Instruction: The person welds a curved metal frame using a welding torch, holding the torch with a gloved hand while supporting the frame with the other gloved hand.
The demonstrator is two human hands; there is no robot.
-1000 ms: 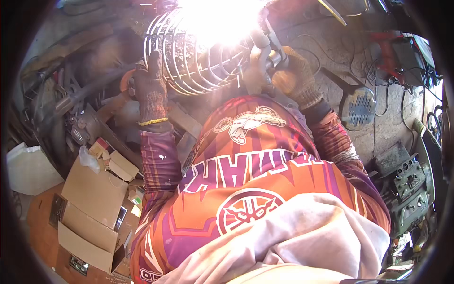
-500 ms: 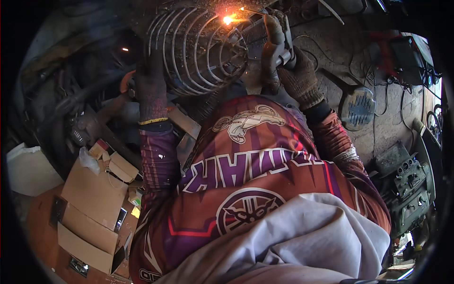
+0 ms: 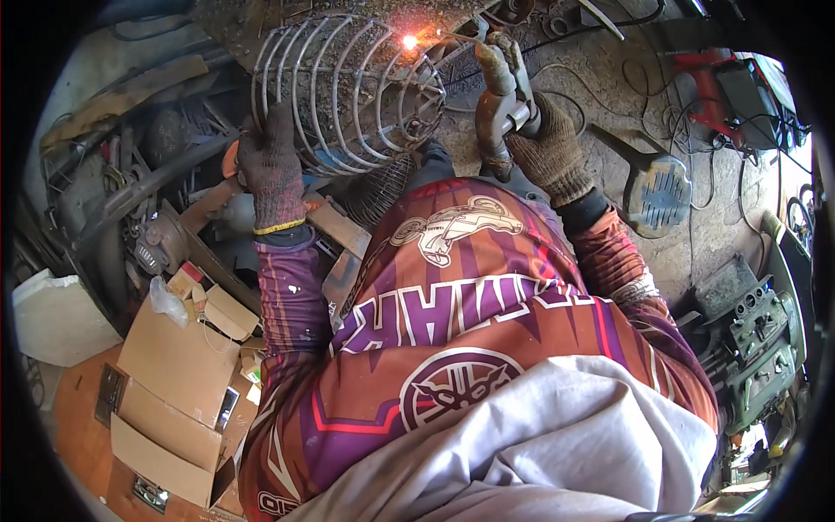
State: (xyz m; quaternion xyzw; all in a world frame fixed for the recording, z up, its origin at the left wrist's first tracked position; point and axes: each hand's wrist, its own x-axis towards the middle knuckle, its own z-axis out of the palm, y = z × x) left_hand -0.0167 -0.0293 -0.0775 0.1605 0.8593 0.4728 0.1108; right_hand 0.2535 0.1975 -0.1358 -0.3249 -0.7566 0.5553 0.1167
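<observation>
A cage of curved metal rods (image 3: 341,96) lies tilted at the top middle. My left hand (image 3: 274,170), in a dark knit glove, closes on its left edge; the fingertips are partly hidden by shadow and rods. My right hand (image 3: 552,152), in a brown knit glove, is wrapped round a welding electrode holder (image 3: 494,109). From its jaws a thin electrode (image 3: 457,36) points left. A bright welding glow (image 3: 410,41) burns past its tip, at the upper right of the cage. An orange curved piece (image 3: 230,160) is beside my left hand.
Scrap metal (image 3: 130,187) is heaped at the left, above an open cardboard box (image 3: 178,361). On the right are a paddle-shaped slotted piece (image 3: 658,196), a red and black machine (image 3: 739,100), loose cables (image 3: 687,130) and a greasy engine part (image 3: 757,348).
The cage has shifted slightly left. The welding glow and the electrode tip have moved a little left and down with the holder. The surroundings look brighter now.
</observation>
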